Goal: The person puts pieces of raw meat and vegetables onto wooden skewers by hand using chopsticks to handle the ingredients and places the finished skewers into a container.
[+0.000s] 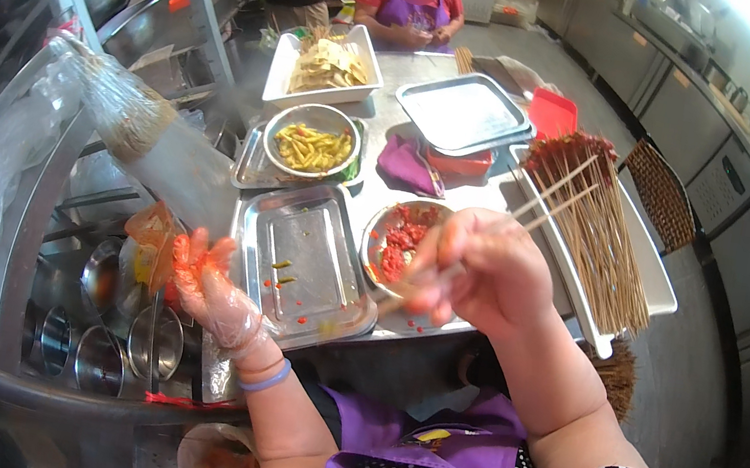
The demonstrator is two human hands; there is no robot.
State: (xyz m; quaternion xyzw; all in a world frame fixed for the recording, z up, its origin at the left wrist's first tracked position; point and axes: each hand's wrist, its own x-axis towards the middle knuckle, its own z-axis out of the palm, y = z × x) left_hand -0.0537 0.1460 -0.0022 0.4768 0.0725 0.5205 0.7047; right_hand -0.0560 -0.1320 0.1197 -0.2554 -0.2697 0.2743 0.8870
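My right hand [498, 273] is shut on a couple of thin bamboo sticks [566, 180]. Motion blurs its fingers and the sticks' lower ends. It hovers over the edge of a steel bowl [366, 251] of red chopped meat [404, 235]. Off the table's left side, my left hand [209, 288] is raised with its fingers apart and nothing in it. It wears a clear plastic glove, stained red at the fingers. Between the hands lies a shallow steel tray [302, 244] with a few green bits and red specks.
Behind are a bowl of yellow-green peppers [311, 149], a white tub [361, 94] of pale slices and stacked trays [466, 112]. Many meat skewers [596, 249] fill a white tray [662, 297] at right. A plastic bag [140, 128] hangs left. Across the table sits a person [414, 2].
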